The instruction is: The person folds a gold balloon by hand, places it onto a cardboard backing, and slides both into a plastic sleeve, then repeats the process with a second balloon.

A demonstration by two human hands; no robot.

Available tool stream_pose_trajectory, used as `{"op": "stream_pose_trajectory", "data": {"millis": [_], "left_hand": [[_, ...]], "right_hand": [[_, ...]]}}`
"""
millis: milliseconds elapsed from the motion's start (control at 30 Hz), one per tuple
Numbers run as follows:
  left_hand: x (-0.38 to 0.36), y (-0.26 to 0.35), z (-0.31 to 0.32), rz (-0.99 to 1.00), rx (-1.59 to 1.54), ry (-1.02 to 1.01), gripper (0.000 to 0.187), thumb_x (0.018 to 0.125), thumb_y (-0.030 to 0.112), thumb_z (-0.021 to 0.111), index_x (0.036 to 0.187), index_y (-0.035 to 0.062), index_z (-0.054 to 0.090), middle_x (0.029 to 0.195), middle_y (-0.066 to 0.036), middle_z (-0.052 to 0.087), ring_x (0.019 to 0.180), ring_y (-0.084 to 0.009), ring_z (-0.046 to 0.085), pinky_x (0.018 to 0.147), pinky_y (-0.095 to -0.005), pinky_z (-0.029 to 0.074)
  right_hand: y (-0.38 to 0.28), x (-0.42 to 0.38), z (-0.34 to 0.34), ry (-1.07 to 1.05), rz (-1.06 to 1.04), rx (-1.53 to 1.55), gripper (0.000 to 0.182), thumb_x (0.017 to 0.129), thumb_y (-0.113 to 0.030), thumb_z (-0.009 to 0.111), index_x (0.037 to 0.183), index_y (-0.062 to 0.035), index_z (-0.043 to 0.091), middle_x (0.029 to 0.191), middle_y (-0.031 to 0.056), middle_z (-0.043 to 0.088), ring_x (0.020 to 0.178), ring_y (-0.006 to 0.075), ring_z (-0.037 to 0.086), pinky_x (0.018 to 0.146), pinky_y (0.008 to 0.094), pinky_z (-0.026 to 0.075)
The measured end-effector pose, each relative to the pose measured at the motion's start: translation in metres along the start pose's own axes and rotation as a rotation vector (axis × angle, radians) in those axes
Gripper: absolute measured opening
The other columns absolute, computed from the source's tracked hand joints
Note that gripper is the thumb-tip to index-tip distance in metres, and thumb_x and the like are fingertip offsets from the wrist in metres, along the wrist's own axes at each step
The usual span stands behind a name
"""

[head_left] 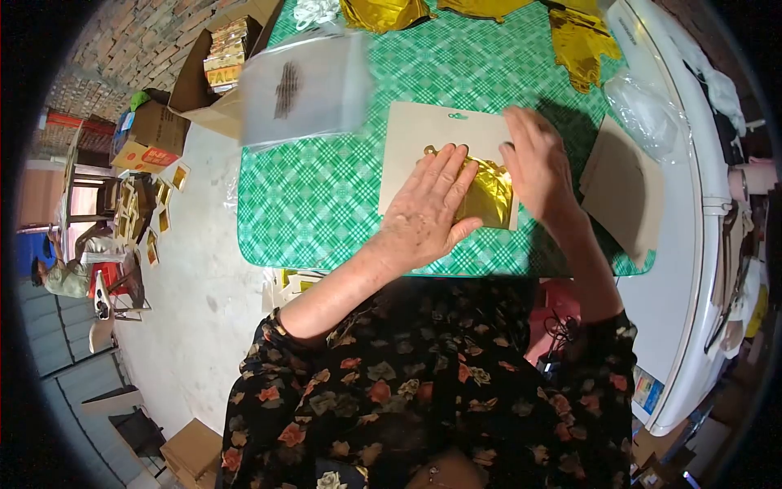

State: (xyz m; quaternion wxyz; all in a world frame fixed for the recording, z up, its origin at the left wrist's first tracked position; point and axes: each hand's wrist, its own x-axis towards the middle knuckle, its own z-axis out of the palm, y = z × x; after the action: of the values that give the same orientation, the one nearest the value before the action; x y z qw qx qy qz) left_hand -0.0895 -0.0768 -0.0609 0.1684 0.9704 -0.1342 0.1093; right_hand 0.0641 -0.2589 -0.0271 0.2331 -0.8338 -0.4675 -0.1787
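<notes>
On the table (309,212), the left hand (432,191) lies palm down over the gold foil (493,196), its fingers straight and open, aimed at one o'clock, its thumb spread toward two; the forearm comes in from eight o'clock. The foil rests on the pale card (407,122), toward the card's five o'clock side. The right hand (538,163) is at the card's two o'clock corner, fingers slightly bent toward eleven, thumb apart from them; whether they grip the card's edge, I cannot tell. A blurred clear plastic sheet (326,90) is at the card's ten o'clock.
</notes>
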Motion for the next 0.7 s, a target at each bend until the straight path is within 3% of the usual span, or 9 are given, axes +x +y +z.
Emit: {"op": "stream_pose_trajectory", "data": {"millis": [100,200,300,400,500,600,700], "left_hand": [[0.0,0.0,0.002,-0.002,0.009,0.001,0.083,0.103,0.052,0.06,0.163,-0.0012,0.036,0.169,-0.025,0.033,0.159,-0.0412,0.029,0.132,-0.0532,0.023],[-0.002,0.001,0.0,0.004,0.019,-0.006,0.083,0.102,0.05,0.062,0.162,-0.0012,0.036,0.169,-0.025,0.033,0.159,-0.0405,0.03,0.131,-0.0531,0.023],[-0.008,0.003,-0.003,0.002,-0.005,-0.003,0.083,0.101,0.049,0.064,0.162,-0.0009,0.038,0.169,-0.025,0.033,0.159,-0.0403,0.03,0.131,-0.0526,0.024],[-0.01,0.007,-0.004,-0.015,-0.024,0.003,0.082,0.1,0.048,0.066,0.161,-0.0005,0.039,0.17,-0.025,0.032,0.159,-0.0404,0.03,0.131,-0.0523,0.024],[-0.01,0.007,-0.005,-0.024,-0.025,0.012,0.082,0.099,0.048,0.067,0.159,-0.0011,0.041,0.17,-0.025,0.032,0.159,-0.0407,0.03,0.131,-0.0522,0.024],[-0.011,0.006,-0.003,-0.016,-0.014,0.019,0.082,0.099,0.048,0.067,0.158,-0.0028,0.041,0.169,-0.026,0.033,0.158,-0.0411,0.031,0.131,-0.0523,0.025],[-0.012,0.007,-0.004,-0.01,-0.002,0.023,0.081,0.099,0.048,0.066,0.157,-0.0043,0.042,0.168,-0.027,0.033,0.158,-0.0418,0.032,0.131,-0.0528,0.025]], "right_hand": [[0.018,0.007,0.019,-0.01,-0.04,0.022,0.041,0.085,-0.009,0.079,0.121,0.0036,0.063,0.115,0.0195,0.064,0.114,0.0419,0.061,0.097,0.0492,0.051],[0.024,0.01,0.03,-0.099,0.064,-0.122,0.031,0.084,-0.009,0.08,0.109,-0.0012,0.063,0.107,0.0167,0.065,0.107,0.0401,0.064,0.09,0.0498,0.052],[0.047,0.017,0.034,-0.058,-0.02,0.149,0.023,0.09,-0.018,0.078,0.101,-0.0042,0.063,0.099,0.0155,0.068,0.095,0.0392,0.067,0.08,0.0489,0.054],[0.041,0.031,0.018,-0.328,0.285,0.465,0.021,0.098,-0.023,0.072,0.102,-0.0046,0.063,0.09,0.015,0.068,0.083,0.0384,0.067,0.072,0.0478,0.055],[0.041,0.05,-0.001,-0.311,0.176,0.398,0.019,0.105,-0.021,0.063,0.1,-0.0037,0.059,0.069,0.0042,0.054,0.063,0.0217,0.056,0.064,0.0386,0.047],[0.063,0.076,-0.014,-0.45,0.374,0.349,0.021,0.107,-0.022,0.06,0.099,-0.0036,0.058,0.078,-0.0007,0.058,0.072,0.0117,0.054,0.066,0.0345,0.046],[0.129,0.101,-0.019,-0.309,0.107,0.37,0.021,0.107,-0.025,0.06,0.103,-0.0043,0.061,0.087,-0.0015,0.063,0.081,0.0103,0.056,0.072,0.0295,0.046]]}}
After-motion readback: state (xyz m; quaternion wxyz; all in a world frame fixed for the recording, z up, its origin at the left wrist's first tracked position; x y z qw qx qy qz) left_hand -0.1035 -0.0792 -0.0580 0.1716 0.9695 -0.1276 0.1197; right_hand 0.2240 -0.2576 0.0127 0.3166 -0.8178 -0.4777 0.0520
